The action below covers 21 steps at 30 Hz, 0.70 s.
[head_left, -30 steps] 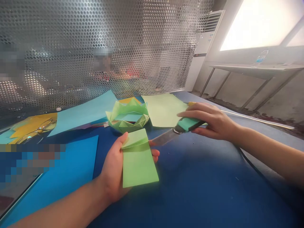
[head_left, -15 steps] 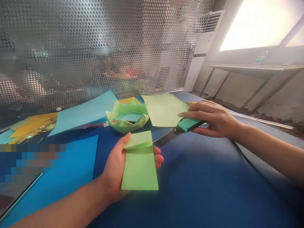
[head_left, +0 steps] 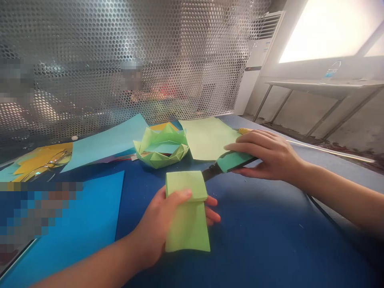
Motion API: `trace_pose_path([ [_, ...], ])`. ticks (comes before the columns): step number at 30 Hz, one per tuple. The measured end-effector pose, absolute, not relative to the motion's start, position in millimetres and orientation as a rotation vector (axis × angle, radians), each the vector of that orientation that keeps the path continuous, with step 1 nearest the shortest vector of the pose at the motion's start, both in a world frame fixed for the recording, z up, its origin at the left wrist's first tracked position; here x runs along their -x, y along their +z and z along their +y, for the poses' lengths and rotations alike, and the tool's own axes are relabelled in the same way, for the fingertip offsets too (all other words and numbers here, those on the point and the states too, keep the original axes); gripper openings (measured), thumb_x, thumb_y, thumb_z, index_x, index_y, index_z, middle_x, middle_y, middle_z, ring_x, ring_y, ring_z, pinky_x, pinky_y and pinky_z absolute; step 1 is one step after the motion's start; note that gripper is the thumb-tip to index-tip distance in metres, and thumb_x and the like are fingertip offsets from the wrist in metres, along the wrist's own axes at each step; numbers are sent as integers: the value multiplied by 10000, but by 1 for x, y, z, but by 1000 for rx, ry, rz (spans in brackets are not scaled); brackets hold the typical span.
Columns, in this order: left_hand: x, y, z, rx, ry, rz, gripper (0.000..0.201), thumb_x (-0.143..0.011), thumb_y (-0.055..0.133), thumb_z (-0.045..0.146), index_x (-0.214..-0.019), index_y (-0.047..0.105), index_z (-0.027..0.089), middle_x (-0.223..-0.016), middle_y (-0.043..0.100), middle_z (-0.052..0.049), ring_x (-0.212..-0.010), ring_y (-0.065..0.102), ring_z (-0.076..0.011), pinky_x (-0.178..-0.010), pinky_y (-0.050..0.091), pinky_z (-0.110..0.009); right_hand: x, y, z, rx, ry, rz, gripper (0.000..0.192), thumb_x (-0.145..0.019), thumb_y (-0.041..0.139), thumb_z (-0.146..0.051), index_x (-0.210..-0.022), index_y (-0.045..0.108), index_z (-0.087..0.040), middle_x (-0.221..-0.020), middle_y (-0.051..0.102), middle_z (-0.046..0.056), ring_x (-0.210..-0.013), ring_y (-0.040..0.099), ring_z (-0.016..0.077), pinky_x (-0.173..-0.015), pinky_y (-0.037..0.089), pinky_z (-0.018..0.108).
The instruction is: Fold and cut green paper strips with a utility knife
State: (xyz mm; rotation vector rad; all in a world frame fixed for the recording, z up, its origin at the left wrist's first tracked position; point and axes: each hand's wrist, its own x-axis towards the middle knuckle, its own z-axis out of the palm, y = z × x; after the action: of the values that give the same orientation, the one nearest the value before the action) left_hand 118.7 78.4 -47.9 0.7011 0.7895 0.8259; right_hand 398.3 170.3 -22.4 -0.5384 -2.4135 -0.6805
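My left hand [head_left: 156,226] grips a folded light green paper [head_left: 190,230], its thumb pressed on the folded-over top flap and its fingertips showing past the right edge. A utility knife [head_left: 235,161] with a teal and black handle is held in my right hand [head_left: 271,154]. Its dark blade reaches to the upper right corner of the paper, by the fold; how far it goes in is hidden. Just beyond the paper stands a green origami bowl [head_left: 160,160] with pointed petals and bits of paper inside.
A pale green sheet [head_left: 207,140] lies behind the knife. To the left are a light blue sheet [head_left: 105,140], a bright blue sheet [head_left: 99,204] and glasses [head_left: 54,160] on yellow paper. A perforated metal panel [head_left: 120,48] stands along the table's back edge.
The folded paper has moved slightly right and nearer. My left thumb has shifted from its left edge onto the flap. The knife blade has come up to the fold at the paper's top.
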Motion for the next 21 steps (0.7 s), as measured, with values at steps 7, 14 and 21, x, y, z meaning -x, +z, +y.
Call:
trace_pose_path([
  [7,-122,-48,81,-748,902,863,307,-824,759,391,-1012,730,150,-846,777,-59,-710,698,-152,-634,578,-252,-388,-28,164,595,-682,-2364,323,-899,681,-472,-1120,563,-268,-918,686,70,-771,656,244,-696,522,384],
  [14,-125,-43,82,-757,882,892,313,-858,738,382,-1056,718,141,-856,777,-63,-696,697,-137,-636,575,-237,-383,-32,163,601,-677,-2401,307,-922,647,-490,-1074,543,-244,-733,687,22,-619,600,204,-618,475,337],
  [21,-122,-55,83,-899,788,874,360,-923,602,481,-945,768,161,-779,737,-67,-730,678,-150,-632,545,-227,-383,-38,162,634,-660,-2370,277,-923,617,-519,-998,582,-255,-682,674,-1,-571,565,188,-581,416,321],
])
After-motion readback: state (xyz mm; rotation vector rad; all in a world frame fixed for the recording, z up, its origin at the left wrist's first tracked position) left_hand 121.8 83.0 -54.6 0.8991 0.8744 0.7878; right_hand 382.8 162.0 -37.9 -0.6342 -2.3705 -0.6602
